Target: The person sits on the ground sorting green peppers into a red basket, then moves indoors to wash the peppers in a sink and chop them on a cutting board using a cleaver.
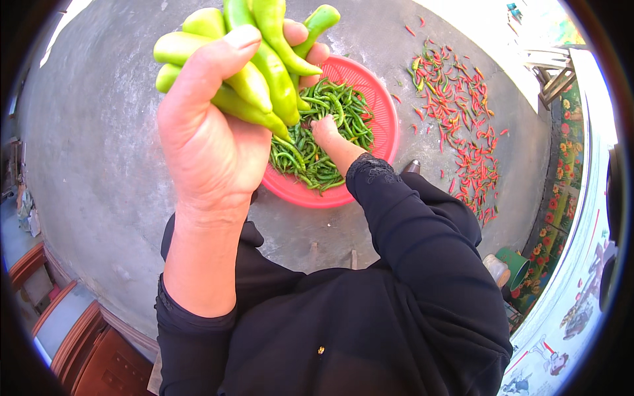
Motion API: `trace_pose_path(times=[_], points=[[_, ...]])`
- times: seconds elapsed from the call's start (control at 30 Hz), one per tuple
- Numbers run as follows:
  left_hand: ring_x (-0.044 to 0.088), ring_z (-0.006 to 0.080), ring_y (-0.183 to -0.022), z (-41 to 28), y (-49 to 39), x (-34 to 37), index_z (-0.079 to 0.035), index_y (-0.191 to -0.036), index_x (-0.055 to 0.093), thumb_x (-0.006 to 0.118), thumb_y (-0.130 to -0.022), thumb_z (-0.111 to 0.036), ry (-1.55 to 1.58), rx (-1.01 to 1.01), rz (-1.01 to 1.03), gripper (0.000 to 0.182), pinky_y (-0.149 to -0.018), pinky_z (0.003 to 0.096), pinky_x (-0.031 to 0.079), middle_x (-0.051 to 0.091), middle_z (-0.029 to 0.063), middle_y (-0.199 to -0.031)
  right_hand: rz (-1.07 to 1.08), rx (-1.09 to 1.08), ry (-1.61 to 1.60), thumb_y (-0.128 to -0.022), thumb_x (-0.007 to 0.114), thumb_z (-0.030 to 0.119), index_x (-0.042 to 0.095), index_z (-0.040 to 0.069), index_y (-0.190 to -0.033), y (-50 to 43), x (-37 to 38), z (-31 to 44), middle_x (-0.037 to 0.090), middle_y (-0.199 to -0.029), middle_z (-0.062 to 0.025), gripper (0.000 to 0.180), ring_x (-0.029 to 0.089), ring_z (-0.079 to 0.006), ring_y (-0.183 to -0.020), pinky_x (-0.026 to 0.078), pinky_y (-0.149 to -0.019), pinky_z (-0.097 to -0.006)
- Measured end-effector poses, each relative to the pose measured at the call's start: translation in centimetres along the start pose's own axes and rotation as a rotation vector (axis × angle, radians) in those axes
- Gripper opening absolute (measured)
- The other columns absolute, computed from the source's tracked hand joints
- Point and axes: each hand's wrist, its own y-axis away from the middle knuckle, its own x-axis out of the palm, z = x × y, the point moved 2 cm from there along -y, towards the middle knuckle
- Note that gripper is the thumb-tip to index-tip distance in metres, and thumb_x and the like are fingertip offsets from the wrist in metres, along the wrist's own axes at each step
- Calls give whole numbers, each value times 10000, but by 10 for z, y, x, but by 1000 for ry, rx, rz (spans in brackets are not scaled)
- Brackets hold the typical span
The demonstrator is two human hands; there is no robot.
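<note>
Raised close to the camera, my left hand (213, 128) grips a bunch of several thick, light green peppers (270, 64). Their ends stick out above and beside my fingers and thumb. Below on the floor is a round pink plastic basket (384, 123) with a slotted rim. Thin dark green chili peppers (307, 158) are heaped in it, with a little red among them. My right hand (328, 131) reaches down into this heap; its fingertips are buried among the chilies, so whether it grips any is hidden. The raised hand covers the basket's far left side.
Many small red chilies (470, 133), some green, lie spread on the grey concrete floor (99, 148) at the right. A green container (512, 267) stands lower right, near a floral wall panel (554, 198). Brown wooden furniture (94, 341) is at lower left, a wooden stand (557, 81) at upper right.
</note>
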Motion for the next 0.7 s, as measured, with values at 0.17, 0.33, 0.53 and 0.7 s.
trace_pose_path(times=[0.17, 0.33, 0.53, 0.7], points=[[590, 406, -1001, -1, 6, -2, 39, -1144, 540, 541, -850, -182, 52, 12, -34, 368, -849, 460, 472, 613, 194, -1036, 9, -76, 4, -898, 529, 233, 651, 178, -1126, 22, 7, -11, 685, -1010, 5, 264, 650, -260, -954, 430, -776, -411], [601, 385, -986, -11, 13, -8, 35, -1121, 551, 546, -843, -169, 53, 37, -10, 345, -837, 440, 479, 614, 191, -1021, -109, -44, 30, -861, 536, 181, 629, 158, -1041, 55, 24, -22, 547, -1075, -8, 204, 619, -221, -886, 512, -707, -356], [599, 324, -895, -16, 12, 5, 31, -1056, 507, 537, -829, -62, 260, 72, 25, 247, -828, 427, 502, 588, 185, -946, -234, -18, -19, -804, 581, 135, 625, 142, -961, 83, -1, -36, 558, -1050, -31, 162, 628, -225, -860, 530, -694, -359], [593, 297, -888, -2, -1, 2, 28, -1071, 488, 539, -839, -56, 254, 28, 36, 252, -838, 415, 492, 585, 174, -937, -75, -15, -247, -794, 586, 128, 650, 127, -969, 86, -20, -40, 640, -1041, -80, 186, 671, -243, -914, 542, -729, -389]])
